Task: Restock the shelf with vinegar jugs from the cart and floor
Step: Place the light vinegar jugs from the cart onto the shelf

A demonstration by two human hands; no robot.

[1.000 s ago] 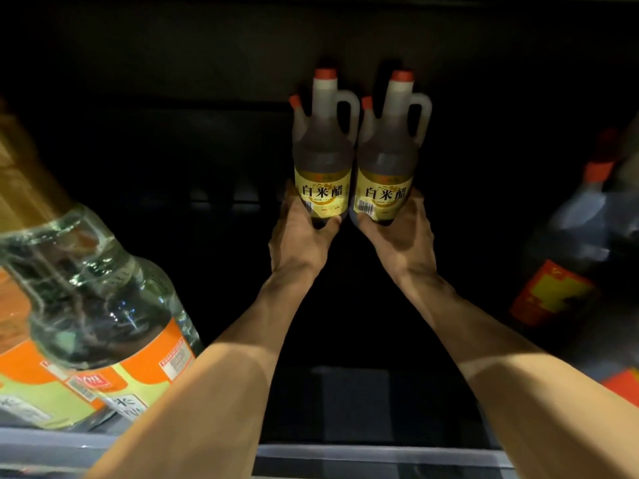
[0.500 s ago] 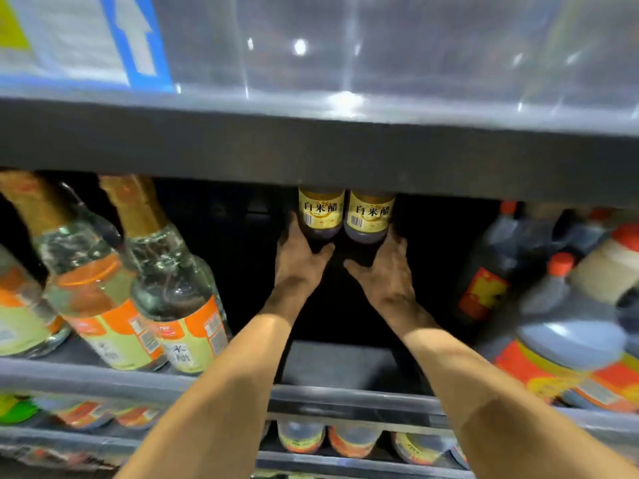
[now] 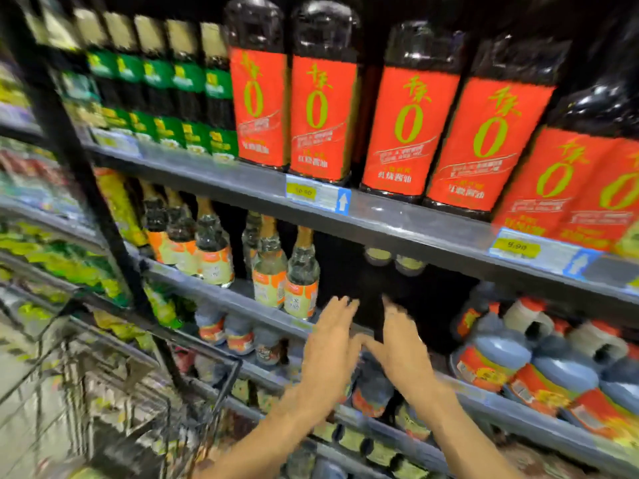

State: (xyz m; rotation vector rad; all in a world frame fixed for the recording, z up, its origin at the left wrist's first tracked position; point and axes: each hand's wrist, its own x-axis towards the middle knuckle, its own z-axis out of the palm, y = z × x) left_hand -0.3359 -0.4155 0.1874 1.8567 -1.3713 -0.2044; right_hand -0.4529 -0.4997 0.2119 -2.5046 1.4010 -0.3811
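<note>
Two vinegar jugs with yellow labels (image 3: 378, 254) stand deep in a dark gap on the middle shelf (image 3: 221, 296); only their lower labels show under the shelf above. My left hand (image 3: 332, 335) and my right hand (image 3: 397, 340) hover side by side in front of that gap, fingers spread, holding nothing. Both are outside the shelf edge, apart from the jugs. The view is blurred by motion.
Clear bottles with orange labels (image 3: 301, 274) stand left of the gap, and grey jugs with red labels (image 3: 539, 357) right of it. Tall red-labelled bottles (image 3: 323, 108) fill the shelf above. A wire cart (image 3: 114, 392) stands at lower left.
Both hands have let go of the two jugs and drawn back out of the shelf. The camera has pulled back and up, showing the whole shelving.
</note>
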